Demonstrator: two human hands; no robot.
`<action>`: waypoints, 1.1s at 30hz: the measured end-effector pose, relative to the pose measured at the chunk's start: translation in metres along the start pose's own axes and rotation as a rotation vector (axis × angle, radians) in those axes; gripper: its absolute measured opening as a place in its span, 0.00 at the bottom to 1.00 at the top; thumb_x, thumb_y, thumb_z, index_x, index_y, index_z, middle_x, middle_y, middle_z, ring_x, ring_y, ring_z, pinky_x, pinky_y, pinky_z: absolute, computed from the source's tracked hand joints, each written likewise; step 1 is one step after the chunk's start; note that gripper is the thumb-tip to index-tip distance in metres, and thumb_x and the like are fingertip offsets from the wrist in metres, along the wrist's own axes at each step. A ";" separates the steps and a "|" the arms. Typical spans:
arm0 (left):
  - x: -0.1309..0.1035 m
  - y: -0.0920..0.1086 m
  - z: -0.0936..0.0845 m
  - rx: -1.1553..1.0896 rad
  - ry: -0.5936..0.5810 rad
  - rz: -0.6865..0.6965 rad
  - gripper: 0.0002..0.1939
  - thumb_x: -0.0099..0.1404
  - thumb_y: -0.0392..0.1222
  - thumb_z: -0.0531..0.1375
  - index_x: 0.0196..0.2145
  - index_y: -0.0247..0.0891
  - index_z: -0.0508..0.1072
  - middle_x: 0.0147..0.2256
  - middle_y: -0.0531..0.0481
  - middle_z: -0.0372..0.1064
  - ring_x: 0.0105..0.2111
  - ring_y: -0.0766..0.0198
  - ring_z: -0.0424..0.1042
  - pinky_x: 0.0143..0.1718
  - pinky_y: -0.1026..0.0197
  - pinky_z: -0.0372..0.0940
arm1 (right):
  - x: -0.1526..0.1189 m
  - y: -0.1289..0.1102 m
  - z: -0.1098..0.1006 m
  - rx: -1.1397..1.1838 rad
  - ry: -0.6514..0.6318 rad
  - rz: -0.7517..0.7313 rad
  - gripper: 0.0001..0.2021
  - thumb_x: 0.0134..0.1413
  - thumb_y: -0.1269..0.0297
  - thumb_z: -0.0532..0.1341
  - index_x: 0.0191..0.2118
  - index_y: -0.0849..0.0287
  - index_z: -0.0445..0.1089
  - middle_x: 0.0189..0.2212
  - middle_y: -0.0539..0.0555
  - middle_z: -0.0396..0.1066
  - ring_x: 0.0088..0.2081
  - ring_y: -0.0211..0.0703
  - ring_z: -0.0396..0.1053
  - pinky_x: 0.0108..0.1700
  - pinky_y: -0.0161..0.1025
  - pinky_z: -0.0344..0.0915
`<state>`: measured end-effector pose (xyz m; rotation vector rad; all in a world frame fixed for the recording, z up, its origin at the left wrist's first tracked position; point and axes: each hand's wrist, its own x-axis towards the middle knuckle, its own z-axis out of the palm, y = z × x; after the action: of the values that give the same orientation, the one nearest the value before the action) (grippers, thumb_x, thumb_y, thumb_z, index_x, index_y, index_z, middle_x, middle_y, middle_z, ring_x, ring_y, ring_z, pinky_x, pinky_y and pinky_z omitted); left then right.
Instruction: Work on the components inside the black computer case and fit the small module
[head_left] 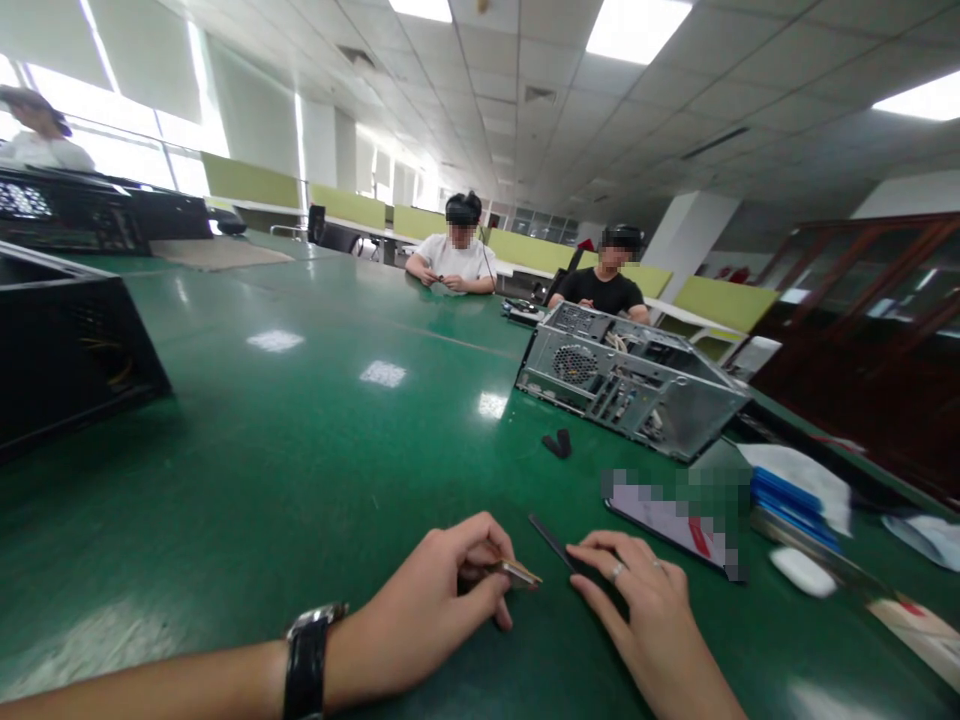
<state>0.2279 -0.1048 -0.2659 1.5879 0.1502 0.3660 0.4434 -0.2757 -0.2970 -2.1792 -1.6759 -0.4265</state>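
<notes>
Far left of the green counter (pixel 300 450): black PC case (pixel 67 350), another dark case (pixel 90 205) behind it, then a flat brown sheet (pixel 214 253). Black-strapped wristwatch (pixel 307 660) on my left wrist. Left grip (pixel 427 590): clamped, thumb against curled fingers on a small thin piece (pixel 519 572), brownish with a pale edge, its end poking out to the right; exact part too small to call. Across the counter, a person in a white shirt (pixel 457 255) has both hands on something small. Just right of my piece, apart from it: a slim dark strip (pixel 550 541). Right grip (pixel 645 600): thumb and index together on the strip's near end, far end pointing away from me; can't tell if it grazes the counter. Beyond it, two short black strips (pixel 556 443) lie in a V, neither in my grip. Then a silver PC chassis (pixel 630 385) on its side, cables showing inside, and a phone (pixel 671 525) in front of it. Farther right: blue pack (pixel 795 508), white rounded case (pixel 802 571). Progress, my read: both parts picked up, not joined; beyond that, can't tell what's left.
</notes>
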 end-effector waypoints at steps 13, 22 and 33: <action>-0.003 0.001 -0.002 0.108 0.013 0.017 0.02 0.71 0.35 0.55 0.40 0.37 0.68 0.31 0.53 0.71 0.32 0.65 0.72 0.37 0.62 0.64 | 0.005 -0.017 -0.011 0.120 -0.061 -0.034 0.07 0.61 0.73 0.57 0.41 0.53 0.67 0.46 0.54 0.72 0.51 0.52 0.69 0.47 0.51 0.62; -0.002 -0.003 -0.001 0.015 -0.020 0.008 0.02 0.74 0.38 0.53 0.41 0.38 0.63 0.39 0.47 0.77 0.33 0.65 0.74 0.38 0.61 0.67 | 0.004 -0.021 -0.013 0.055 0.074 -0.100 0.05 0.68 0.69 0.53 0.43 0.54 0.65 0.35 0.51 0.73 0.34 0.45 0.71 0.39 0.46 0.64; -0.007 0.001 0.002 0.273 0.050 0.090 0.01 0.73 0.36 0.55 0.40 0.39 0.65 0.35 0.52 0.77 0.34 0.66 0.75 0.37 0.64 0.65 | -0.004 -0.050 -0.041 0.243 0.356 -0.391 0.13 0.59 0.82 0.57 0.44 0.60 0.71 0.45 0.55 0.78 0.43 0.38 0.73 0.46 0.38 0.67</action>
<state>0.2215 -0.1091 -0.2658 1.8602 0.1736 0.4710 0.3926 -0.2863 -0.2573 -1.5000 -1.8309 -0.6336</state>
